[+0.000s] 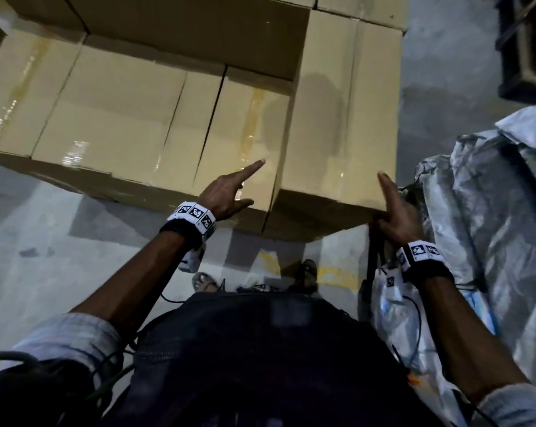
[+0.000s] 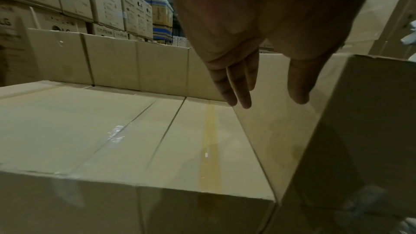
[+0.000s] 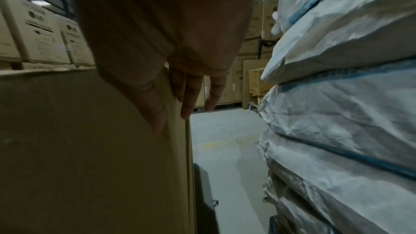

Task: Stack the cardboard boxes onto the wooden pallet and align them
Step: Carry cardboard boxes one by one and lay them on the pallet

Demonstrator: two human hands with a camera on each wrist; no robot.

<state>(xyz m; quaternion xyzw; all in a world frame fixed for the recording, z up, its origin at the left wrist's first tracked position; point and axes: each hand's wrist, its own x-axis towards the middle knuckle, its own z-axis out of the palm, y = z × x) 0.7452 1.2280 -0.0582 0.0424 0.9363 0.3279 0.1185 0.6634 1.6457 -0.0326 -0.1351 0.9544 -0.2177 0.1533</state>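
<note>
Plain brown cardboard boxes form a low row (image 1: 106,112), and a taller box (image 1: 337,118) stands at its right end. My left hand (image 1: 256,181) reaches over the low row's taped top (image 2: 202,140), fingers (image 2: 236,88) straight, beside the tall box's left face (image 2: 281,140); whether it touches I cannot tell. My right hand (image 1: 383,198) straddles the tall box's near right corner. Its thumb (image 3: 155,113) lies flat on the near face (image 3: 78,149), with straight fingers (image 3: 186,102) along the right side. The pallet is hidden under the boxes.
White woven sacks (image 1: 491,195) are piled close on the right, leaving a narrow strip of grey floor (image 3: 225,140) beside the tall box. More boxes stand behind the row (image 2: 112,60). Printed cartons (image 2: 101,6) are stacked high in the background. A dark object (image 1: 525,47) sits far right.
</note>
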